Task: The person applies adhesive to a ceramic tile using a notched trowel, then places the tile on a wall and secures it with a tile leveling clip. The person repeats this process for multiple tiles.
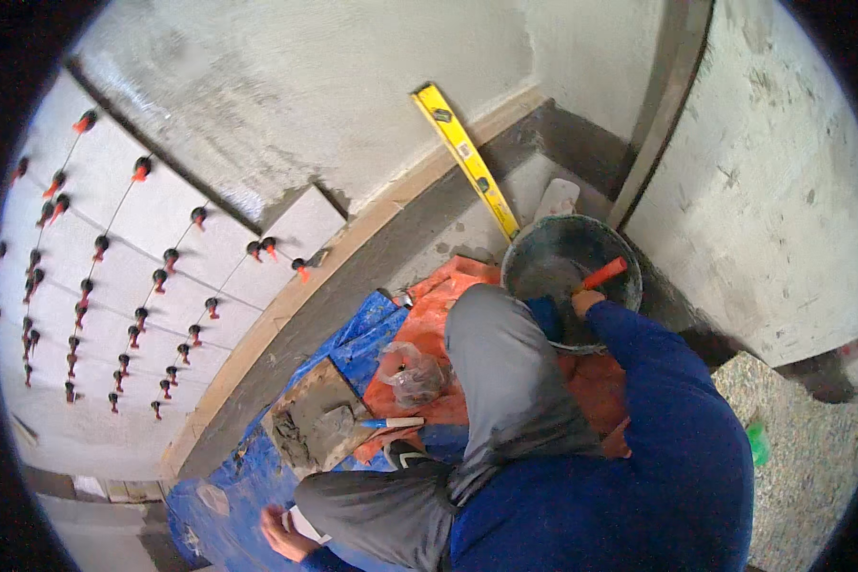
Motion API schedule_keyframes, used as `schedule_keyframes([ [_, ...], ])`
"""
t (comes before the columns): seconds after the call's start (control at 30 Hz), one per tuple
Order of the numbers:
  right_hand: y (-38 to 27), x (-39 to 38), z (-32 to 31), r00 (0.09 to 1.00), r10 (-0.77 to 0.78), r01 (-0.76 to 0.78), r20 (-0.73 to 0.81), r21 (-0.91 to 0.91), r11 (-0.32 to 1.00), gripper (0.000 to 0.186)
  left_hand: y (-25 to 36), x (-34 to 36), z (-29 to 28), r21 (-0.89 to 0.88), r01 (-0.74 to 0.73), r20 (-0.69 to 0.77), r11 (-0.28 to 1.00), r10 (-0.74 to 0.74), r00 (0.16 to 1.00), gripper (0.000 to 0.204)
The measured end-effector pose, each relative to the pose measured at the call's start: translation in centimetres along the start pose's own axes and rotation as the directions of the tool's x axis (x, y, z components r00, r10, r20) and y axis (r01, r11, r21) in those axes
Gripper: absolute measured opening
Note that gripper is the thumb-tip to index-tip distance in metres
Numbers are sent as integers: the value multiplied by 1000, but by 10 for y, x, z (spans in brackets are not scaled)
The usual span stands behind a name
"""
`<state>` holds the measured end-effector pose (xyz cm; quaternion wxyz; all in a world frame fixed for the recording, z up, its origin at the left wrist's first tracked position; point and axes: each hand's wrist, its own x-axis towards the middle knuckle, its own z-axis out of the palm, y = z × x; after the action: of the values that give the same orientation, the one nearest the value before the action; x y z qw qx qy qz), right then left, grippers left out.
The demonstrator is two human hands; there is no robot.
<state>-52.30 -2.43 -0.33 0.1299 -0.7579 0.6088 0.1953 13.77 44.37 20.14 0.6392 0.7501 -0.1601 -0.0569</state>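
Observation:
Inside the black bucket [512,276], my right hand [586,303] is closed round the lower part of a red-handled tool [604,274]. A dark blue flat piece [546,317] lies in line with the handle, on the hand's other side; I cannot tell whether it belongs to the tool. Grey material [574,278] coats the bucket's inside. At the lower left, beside my bent knee, my left hand [286,536] has its fingers curled at a white flat piece [307,524], partly hidden by my leg.
A yellow spirit level [467,157] leans by the bucket. White wall tiles [176,205] carry several red-and-black levelling clips [142,169]. On the blue tarpaulin [243,486] rest a mortar-smeared board [305,396] and a blue-and-white handled tool [391,422]. A clear plastic bag [415,377] lies on orange sheeting [448,286].

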Motion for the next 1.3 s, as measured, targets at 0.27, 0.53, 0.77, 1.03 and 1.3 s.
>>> schedule_keyframes([
  [0.27, 0, -66, -52, 981, 120, -95, -151, 165, 982, 31, 62, 17, 154, -301, 48, 298, 952, 46, 953, 35],
  [0.53, 8, -77, -46, 774, 269, 0, -574, 425, 905, 19, 54, 7, 197, -254, 20, 439, 967, 97, 893, 26],
  [0.77, -3, -82, -71, 858, 114, 86, -501, 359, 929, 21, 58, 13, 215, -251, 67, 431, 966, 50, 901, 22],
  [1.03, 45, -31, -19, 934, -58, 226, -354, 455, 861, 37, 15, 30, 133, -535, -264, -314, 802, 101, 944, 21],
  [1.3, 57, -35, -41, 898, 216, 126, -384, 694, 708, 41, -223, -21, 8, 197, 462, -599, 865, -267, 755, 24],
])
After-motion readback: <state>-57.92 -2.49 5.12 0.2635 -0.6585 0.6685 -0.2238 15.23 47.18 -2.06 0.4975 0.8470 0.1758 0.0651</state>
